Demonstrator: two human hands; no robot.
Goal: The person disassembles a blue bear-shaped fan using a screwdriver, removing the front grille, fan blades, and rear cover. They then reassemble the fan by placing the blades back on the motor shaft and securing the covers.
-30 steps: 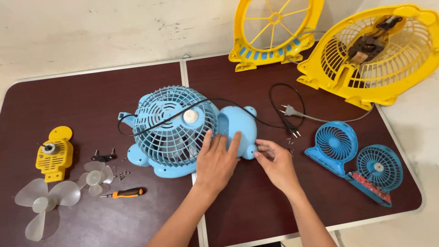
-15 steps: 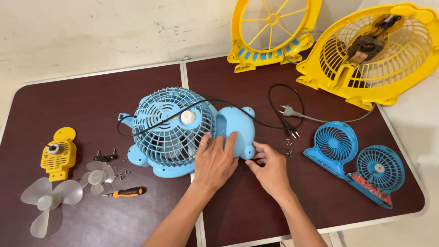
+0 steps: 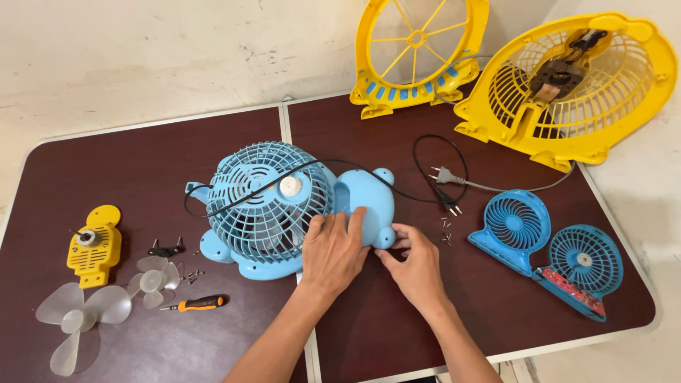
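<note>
Head view looks down on a dark brown worktop (image 3: 425, 312) with a seam down its middle. A light blue fan (image 3: 284, 206) lies flat across that seam, its round grille facing up and a white hub at the centre. A black cord (image 3: 397, 186) runs over the grille and loops to the right, ending in a plug (image 3: 441, 174).

The left hand (image 3: 335, 250) lies palm down on the fan's solid blue body just right of the grille, fingers spread and pressing flat; its grip is released, resting rather than wrapped around anything. The right hand (image 3: 417, 264) sits just beside it, fingertips pinched against the small round knob at the lower right edge of the fan's body. Whether those fingers pinch something small between them cannot be told.

A few small screws (image 3: 445, 232) lie on the worktop near the right hand. Farther right are two small blue fans (image 3: 546, 245) lying side by side. At the back, a yellow fan ring (image 3: 418, 53) stands against the wall, and a large yellow fan housing (image 3: 574, 89) leans beside it with a motor showing inside.

On the left half lie a yellow motor mount (image 3: 92, 246), a clear fan blade (image 3: 74, 323), a smaller clear blade (image 3: 152, 280), a black bracket (image 3: 167, 248) and an orange-handled screwdriver (image 3: 195, 303), all well apart from the hands.
</note>
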